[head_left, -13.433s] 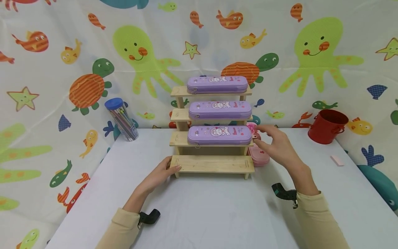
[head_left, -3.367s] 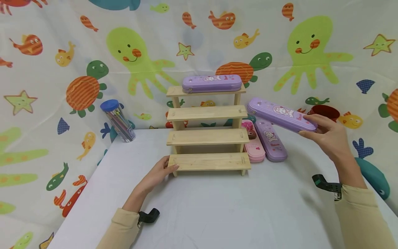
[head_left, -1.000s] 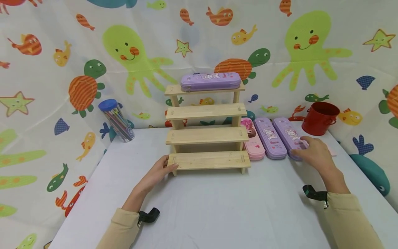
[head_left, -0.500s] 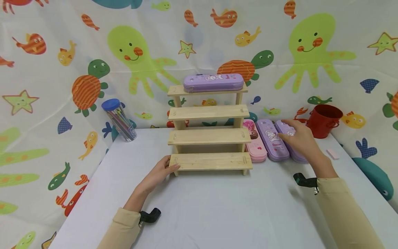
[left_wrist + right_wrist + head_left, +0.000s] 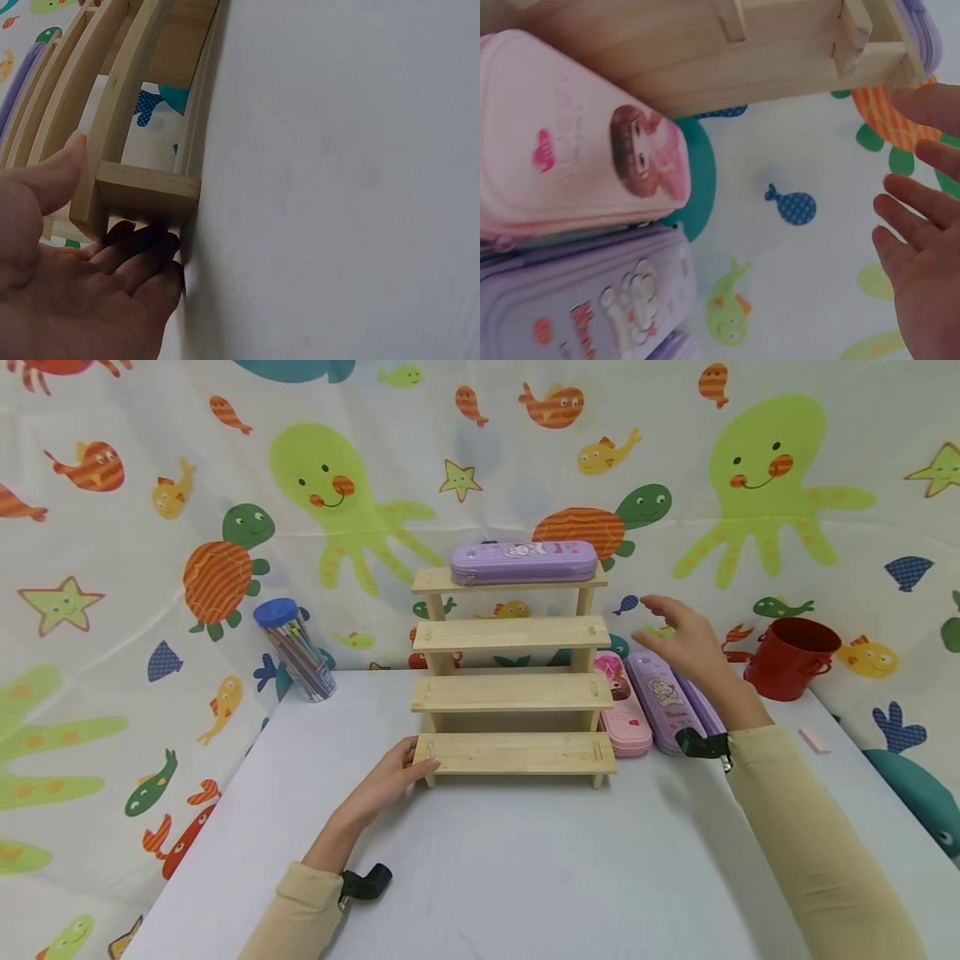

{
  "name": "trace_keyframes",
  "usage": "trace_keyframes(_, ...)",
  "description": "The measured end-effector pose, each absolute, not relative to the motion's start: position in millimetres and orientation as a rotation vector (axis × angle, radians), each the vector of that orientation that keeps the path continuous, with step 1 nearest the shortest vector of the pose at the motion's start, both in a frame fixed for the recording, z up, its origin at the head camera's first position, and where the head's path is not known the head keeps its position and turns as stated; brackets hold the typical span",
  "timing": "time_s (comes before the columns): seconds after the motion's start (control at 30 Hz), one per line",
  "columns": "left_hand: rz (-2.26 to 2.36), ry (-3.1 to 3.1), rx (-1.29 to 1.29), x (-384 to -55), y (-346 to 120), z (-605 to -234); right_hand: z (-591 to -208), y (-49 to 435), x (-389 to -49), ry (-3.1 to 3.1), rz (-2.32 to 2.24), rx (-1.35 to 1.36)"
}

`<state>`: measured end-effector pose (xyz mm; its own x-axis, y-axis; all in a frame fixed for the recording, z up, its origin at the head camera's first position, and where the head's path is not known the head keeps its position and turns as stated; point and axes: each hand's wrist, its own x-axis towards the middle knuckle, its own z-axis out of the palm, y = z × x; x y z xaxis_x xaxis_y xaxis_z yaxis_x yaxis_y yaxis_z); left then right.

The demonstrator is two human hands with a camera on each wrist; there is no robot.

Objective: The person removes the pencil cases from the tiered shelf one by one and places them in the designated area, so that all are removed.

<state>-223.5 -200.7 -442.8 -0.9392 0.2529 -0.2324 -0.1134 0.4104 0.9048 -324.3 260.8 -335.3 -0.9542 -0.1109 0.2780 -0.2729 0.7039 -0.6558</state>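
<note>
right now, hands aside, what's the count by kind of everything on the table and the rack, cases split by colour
Purple cases (one partly hidden): 3
Pink case: 1
Wooden rack: 1
Blue-lidded jar: 1
Red bucket: 1
Small pale pink block: 1
Total: 8

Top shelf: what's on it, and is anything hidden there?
A purple case lies along the top shelf, with bare wood showing at the left end. The wood beneath the case is covered; its closed lid hides any contents.
</note>
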Motion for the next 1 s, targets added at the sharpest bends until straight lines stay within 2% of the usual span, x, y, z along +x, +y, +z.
trace_keyframes(0.5,1.524,2.363,0.135,-222.9,-202.7,-443.5,-299.3,218.9,-360.3,-2.585,1.246,0.399)
trace_keyframes(1.0,1.544,2.356,0.123,-220.3,-201.8,-443.9,-276.1,187.8,-388.4,-2.622,1.207,0.436)
